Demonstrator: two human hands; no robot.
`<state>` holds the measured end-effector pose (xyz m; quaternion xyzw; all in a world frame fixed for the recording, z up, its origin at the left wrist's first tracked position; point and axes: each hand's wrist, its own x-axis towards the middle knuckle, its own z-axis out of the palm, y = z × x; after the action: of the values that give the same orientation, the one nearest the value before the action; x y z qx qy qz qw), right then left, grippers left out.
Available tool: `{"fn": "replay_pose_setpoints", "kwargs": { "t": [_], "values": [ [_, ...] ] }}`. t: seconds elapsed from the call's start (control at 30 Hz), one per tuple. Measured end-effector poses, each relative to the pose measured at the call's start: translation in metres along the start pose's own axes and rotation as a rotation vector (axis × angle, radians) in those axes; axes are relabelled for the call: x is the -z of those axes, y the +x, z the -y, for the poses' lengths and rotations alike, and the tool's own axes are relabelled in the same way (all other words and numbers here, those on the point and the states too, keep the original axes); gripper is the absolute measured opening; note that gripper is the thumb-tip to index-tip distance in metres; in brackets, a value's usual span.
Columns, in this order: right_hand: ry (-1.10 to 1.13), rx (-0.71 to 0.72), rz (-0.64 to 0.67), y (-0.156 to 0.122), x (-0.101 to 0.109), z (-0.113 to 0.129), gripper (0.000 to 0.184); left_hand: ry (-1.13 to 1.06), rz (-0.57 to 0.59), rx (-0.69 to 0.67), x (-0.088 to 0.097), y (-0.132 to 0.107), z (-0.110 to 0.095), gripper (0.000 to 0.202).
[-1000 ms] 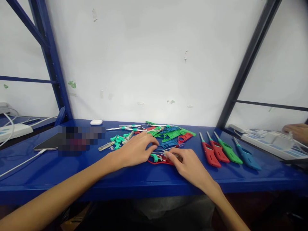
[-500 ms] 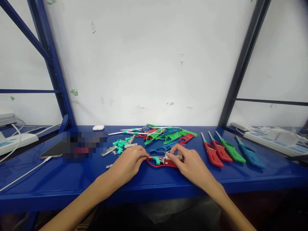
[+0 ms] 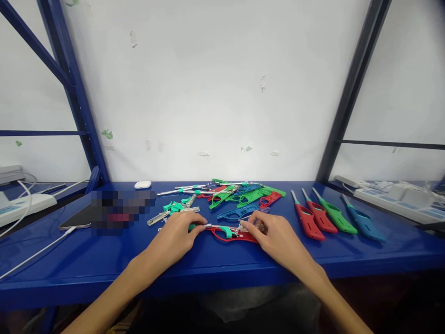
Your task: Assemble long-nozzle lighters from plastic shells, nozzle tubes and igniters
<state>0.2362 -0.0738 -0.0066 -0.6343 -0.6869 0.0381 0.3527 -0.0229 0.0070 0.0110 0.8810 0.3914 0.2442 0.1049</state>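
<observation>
In front of me lies a red lighter shell half (image 3: 219, 235) with a teal trigger (image 3: 227, 232) and white wire inside. My left hand (image 3: 181, 234) is closed at its left end, thumb and forefinger pinching a metal lighter tube; a bit of green shows between the fingers. At the other end, my right hand (image 3: 278, 236) is closed on a clear fuel tank (image 3: 259, 227), its fingertips at the white valve end. Part of the shell is hidden beneath the right hand. Just behind sits a blue shell half (image 3: 236, 213).
Teal triggers (image 3: 177, 206) and clear tanks (image 3: 158, 218) lie behind my left hand. Green shell halves (image 3: 250, 197) and metal tubes (image 3: 181, 190) are heaped at the back. Several assembled lighters (image 3: 309, 225) stand in a row at right. A phone (image 3: 78, 218) and a white earbud case (image 3: 143, 184) are at left.
My left hand has shifted slightly left along the tube, uncovering a length of metal and the green bit. My right hand stays on the fuel tank.
</observation>
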Motion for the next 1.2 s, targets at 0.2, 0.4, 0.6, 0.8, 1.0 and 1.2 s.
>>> {"fn": "replay_pose_setpoints", "kwargs": {
  "t": [0.2,0.4,0.6,0.8,1.0,1.2],
  "values": [
    [0.0,0.0,0.01,-0.001,0.001,0.0,0.035,-0.008,-0.001,0.008,0.0,0.002,-0.004,0.017],
    [-0.008,0.011,0.012,0.0,-0.001,-0.002,0.032,-0.017,0.003,-0.027,-0.002,0.005,0.001,0.018],
    [-0.002,0.034,0.011,0.001,0.0,-0.002,0.032,0.014,0.02,-0.092,-0.003,0.006,0.006,0.022],
    [-0.008,0.074,-0.011,0.001,-0.001,-0.005,0.028,0.043,0.007,-0.136,-0.003,0.002,0.004,0.026],
    [-0.022,0.1,-0.033,0.003,-0.003,-0.008,0.025,0.066,0.011,-0.146,-0.004,0.002,0.003,0.029],
    [-0.043,0.095,-0.018,0.002,-0.002,-0.007,0.025,0.09,0.031,-0.132,-0.004,0.001,0.005,0.029]
  ]
}}
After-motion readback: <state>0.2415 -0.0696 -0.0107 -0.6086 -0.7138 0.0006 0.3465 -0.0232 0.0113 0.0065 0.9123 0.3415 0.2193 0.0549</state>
